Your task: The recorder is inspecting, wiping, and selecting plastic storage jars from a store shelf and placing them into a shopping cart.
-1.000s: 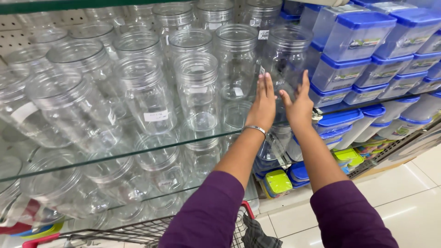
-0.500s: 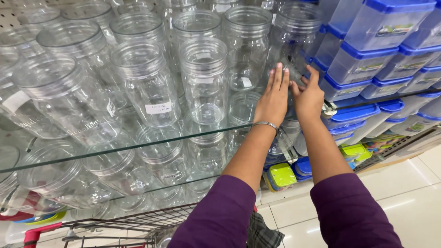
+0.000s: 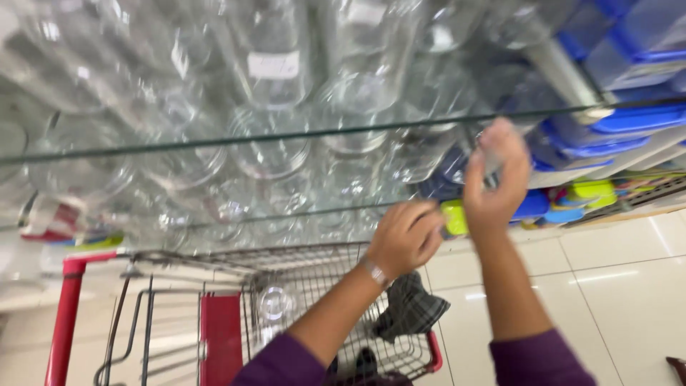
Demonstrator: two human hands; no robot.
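Observation:
My left hand hangs over the wire basket of a shopping cart, fingers curled in, a bracelet on the wrist. Nothing shows in it. My right hand is raised higher, just under the front edge of a glass shelf, with the fingers bent around something clear and blurred that I cannot make out. Clear glass jars fill the shelf above both hands, and more jars stand on the level below. Both sleeves are purple.
The cart has a red handle post. Inside it lie a clear jar and a plaid cloth. Blue-lidded plastic boxes and green-lidded ones are stacked at the right. White floor tiles lie below.
Both hands have come down and back from the tall jar on the upper shelf. The view has tipped down and now shows the cart and floor.

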